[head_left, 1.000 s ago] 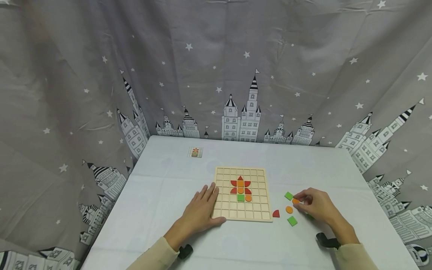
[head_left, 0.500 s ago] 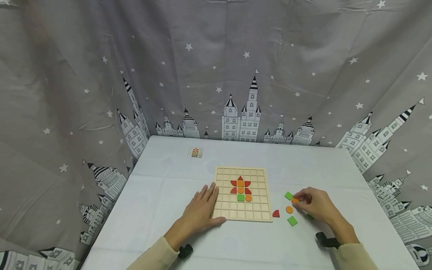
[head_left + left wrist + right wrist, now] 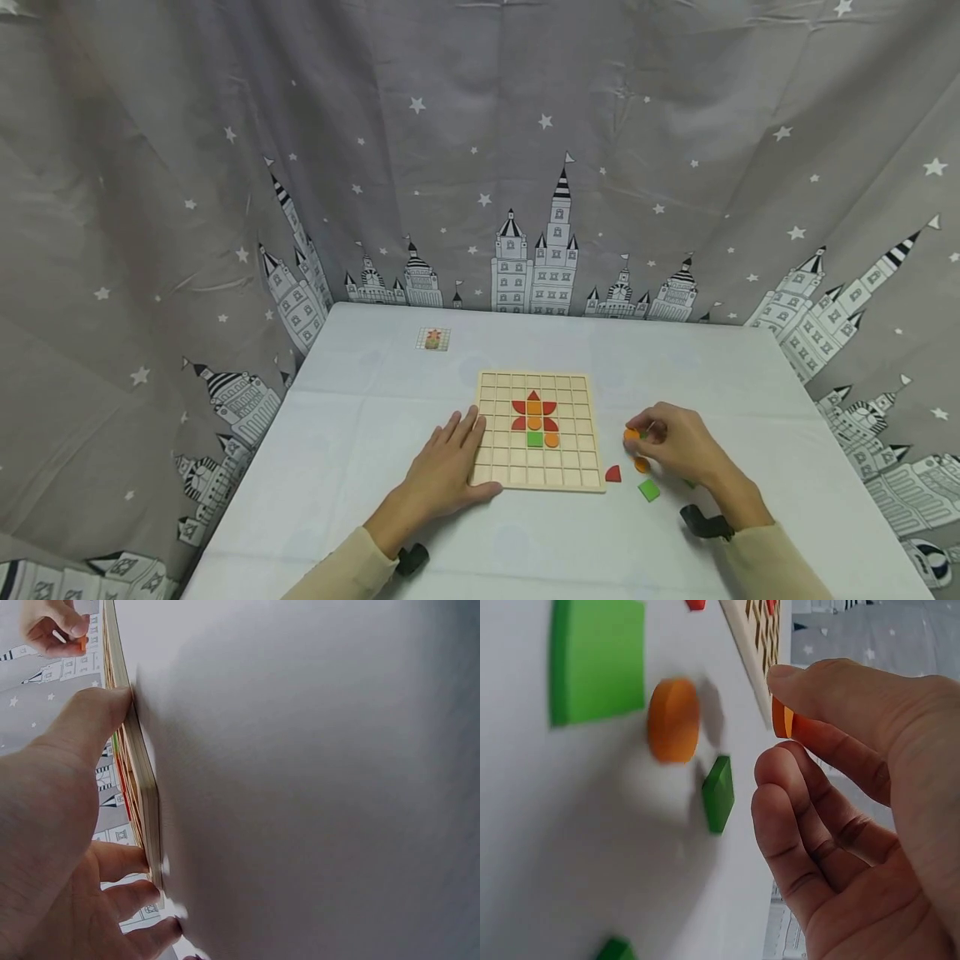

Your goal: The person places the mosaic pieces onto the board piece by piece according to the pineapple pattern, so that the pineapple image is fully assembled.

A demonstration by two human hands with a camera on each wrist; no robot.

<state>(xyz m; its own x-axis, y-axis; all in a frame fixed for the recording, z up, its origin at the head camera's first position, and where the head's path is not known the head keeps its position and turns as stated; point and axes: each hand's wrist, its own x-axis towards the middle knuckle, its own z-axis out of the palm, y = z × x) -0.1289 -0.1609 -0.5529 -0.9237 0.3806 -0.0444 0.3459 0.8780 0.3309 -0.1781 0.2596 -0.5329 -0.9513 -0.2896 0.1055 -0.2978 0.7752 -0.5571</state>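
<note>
A wooden grid board (image 3: 495,467) lies on the white table, carrying red, orange and green flat pieces in a flower shape. My left hand (image 3: 448,468) rests along its left edge with fingers spread; in the left wrist view the thumb (image 3: 90,720) touches the board's side. Between thumb and fingers my right hand (image 3: 684,443) pinches an orange round piece (image 3: 782,718), raised off the table to the right of the board. Below that hand lie another orange round piece (image 3: 673,721) and a green square (image 3: 718,795), partly hidden in the head view.
A red quarter-circle piece (image 3: 613,474) lies by the board's lower right corner. Another green square (image 3: 648,490) is close by, and one more green piece (image 3: 690,482) shows under the right wrist. A small pattern card (image 3: 433,338) lies at the back left. Grey castle-print curtain (image 3: 442,167) surrounds the table.
My right hand has lifted the orange round piece from among the loose pieces and moved it left, toward the board. The left hand has stayed at the board's edge.
</note>
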